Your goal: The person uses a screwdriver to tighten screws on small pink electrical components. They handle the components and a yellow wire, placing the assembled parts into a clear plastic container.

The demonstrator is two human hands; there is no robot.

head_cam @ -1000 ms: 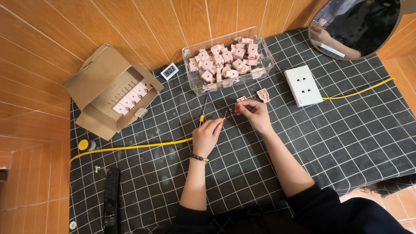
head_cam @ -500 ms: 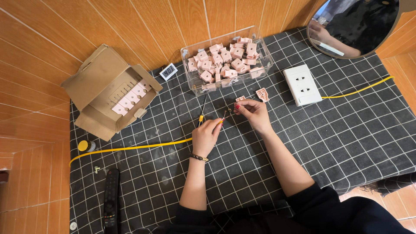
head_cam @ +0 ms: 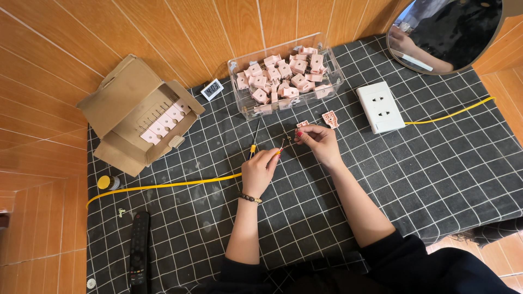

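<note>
view: head cam only | position: above the checked cloth (head_cam: pixel 338 218), at the wearer's near edge | facing: steeply down, tilted toward the far wood-panel wall (head_cam: pixel 81 43) | range: arm's reach, both forearms in frame | shared: no second view

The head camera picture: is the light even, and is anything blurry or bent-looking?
Head view: light is soft and even, with only faint shadows under the left hand and right hand; the checked cloth has lines that bow near the edges, a wide-lens effect; the clear box shows small glints; the tiny part between the fingertips is too small to make out.
</note>
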